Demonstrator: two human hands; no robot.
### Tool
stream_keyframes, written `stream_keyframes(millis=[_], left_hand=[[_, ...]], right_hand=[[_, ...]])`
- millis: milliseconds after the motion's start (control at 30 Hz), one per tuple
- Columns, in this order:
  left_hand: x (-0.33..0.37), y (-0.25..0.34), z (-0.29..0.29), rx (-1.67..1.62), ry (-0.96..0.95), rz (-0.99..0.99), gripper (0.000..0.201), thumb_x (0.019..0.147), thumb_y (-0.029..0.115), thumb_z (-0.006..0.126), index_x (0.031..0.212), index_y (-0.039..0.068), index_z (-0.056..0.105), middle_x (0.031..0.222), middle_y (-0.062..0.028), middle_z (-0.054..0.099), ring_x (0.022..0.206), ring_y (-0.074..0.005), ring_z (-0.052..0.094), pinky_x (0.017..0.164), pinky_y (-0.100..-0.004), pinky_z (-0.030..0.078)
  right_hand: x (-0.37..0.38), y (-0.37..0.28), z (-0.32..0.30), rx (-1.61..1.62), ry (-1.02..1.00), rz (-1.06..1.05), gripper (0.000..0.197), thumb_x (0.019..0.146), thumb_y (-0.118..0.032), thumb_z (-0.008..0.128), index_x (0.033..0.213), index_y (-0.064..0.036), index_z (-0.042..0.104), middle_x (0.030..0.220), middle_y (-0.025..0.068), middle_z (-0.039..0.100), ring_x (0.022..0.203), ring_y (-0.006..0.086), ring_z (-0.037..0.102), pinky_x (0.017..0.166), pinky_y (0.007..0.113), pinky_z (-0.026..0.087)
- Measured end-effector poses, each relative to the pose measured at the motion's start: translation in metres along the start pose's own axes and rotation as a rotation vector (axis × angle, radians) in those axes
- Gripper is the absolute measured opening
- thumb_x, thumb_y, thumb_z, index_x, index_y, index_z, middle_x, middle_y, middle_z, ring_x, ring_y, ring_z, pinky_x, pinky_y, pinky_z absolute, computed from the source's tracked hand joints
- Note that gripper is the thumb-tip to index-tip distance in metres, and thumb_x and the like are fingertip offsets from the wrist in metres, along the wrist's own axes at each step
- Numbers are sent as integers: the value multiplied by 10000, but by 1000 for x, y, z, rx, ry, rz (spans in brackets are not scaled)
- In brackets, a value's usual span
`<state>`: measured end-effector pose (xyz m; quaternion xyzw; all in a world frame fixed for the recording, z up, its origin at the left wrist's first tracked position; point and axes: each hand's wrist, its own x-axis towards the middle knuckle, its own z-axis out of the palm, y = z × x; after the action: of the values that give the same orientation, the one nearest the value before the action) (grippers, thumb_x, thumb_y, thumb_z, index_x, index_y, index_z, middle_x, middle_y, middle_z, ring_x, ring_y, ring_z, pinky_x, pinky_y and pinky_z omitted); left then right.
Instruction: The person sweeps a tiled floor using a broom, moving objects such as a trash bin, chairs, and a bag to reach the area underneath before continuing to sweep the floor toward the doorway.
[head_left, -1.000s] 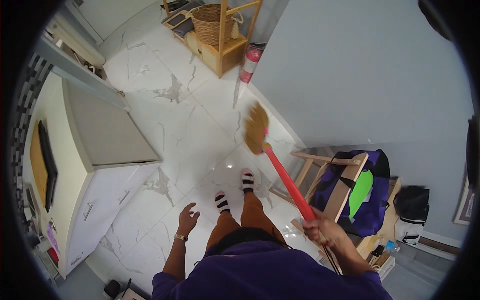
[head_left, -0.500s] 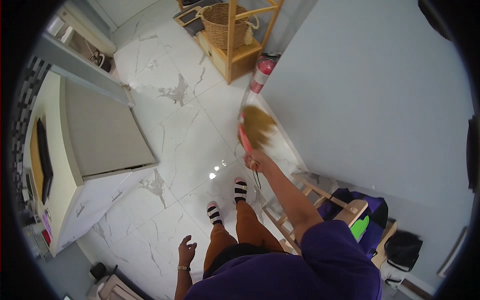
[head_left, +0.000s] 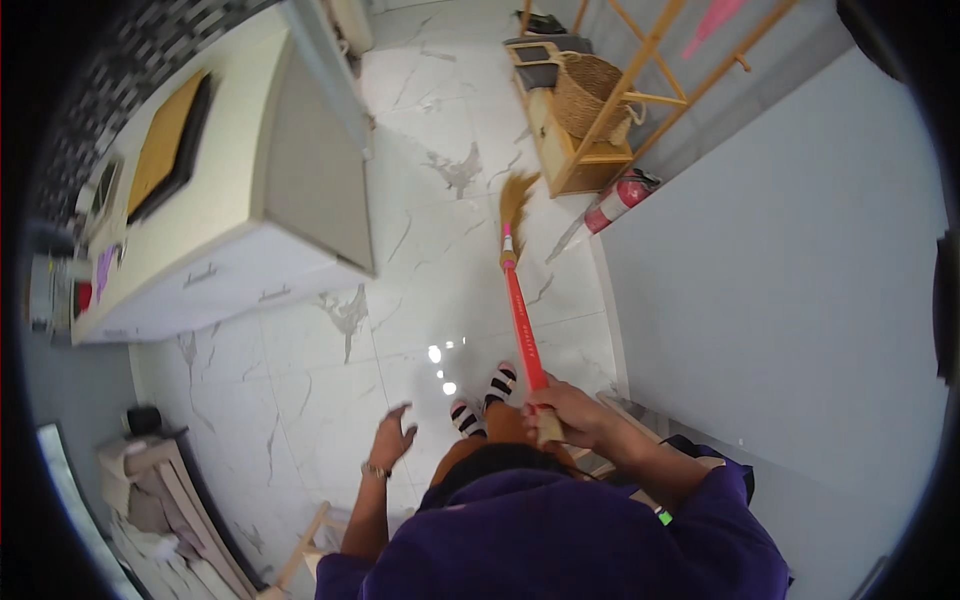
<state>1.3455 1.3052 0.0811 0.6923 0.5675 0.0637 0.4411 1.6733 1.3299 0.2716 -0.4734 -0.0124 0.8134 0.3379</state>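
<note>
My right hand (head_left: pixel 568 412) is closed round the handle of a soft broom (head_left: pixel 522 325). Its red shaft runs away from me over the floor, ending in a fan of tan bristles (head_left: pixel 515 208) near the wooden stand. The bristles appear to touch the tiles. My left hand (head_left: pixel 392 440) hangs to the left of my legs with nothing in it, its fingers apart and slightly curled. A bracelet circles that wrist. Below the broom handle, my feet in striped sandals (head_left: pixel 500 385) stand on the white marbled tile floor (head_left: pixel 430 300).
A wooden stand (head_left: pixel 590 175) with a woven basket (head_left: pixel 588 95) is at the far right, beside a red fire extinguisher (head_left: pixel 620 200). A grey wall (head_left: pixel 760 270) borders my right. At left stands a white counter (head_left: pixel 235 262) with drawers. Wooden chair parts (head_left: pixel 300 545) show behind me.
The broom has swung from close along the right wall to pointing straight ahead, and my right hand has drawn nearer my body. My view has turned, and my left hand has risen.
</note>
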Motion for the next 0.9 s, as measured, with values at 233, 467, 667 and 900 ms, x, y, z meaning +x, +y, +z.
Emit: stream_keyframes(millis=[233,467,667,900], left_hand=[[7,54,-146,19,511,187,460,709,30,574,1147,-13,443,1172,-197,466,1103,-328,426,946,-355,326],[78,66,-281,442,908,240,490,700,58,588,1165,42,435,1266,-185,359,1146,-368,359,950,-409,321],[229,36,-319,636,826,89,657,674,122,636,1254,110,327,1306,-189,295,1151,-446,307,924,-492,332],[301,12,-343,761,756,-282,836,690,370,647,1344,169,166,1346,-186,242,1236,-416,195,912,-611,252]], right_hand=[[-54,9,25,-293,1,426,332,755,-40,520,1061,-46,392,690,50,466,527,132,474,430,258,417],[111,34,9,-772,-165,703,387,707,-18,536,1087,7,469,593,43,491,439,120,469,363,230,372],[343,79,-66,-681,-210,496,134,662,25,548,793,45,564,494,38,454,401,125,453,330,236,339],[411,-123,-108,-247,22,379,159,740,-44,519,618,-37,418,518,51,428,372,122,387,323,222,321]])
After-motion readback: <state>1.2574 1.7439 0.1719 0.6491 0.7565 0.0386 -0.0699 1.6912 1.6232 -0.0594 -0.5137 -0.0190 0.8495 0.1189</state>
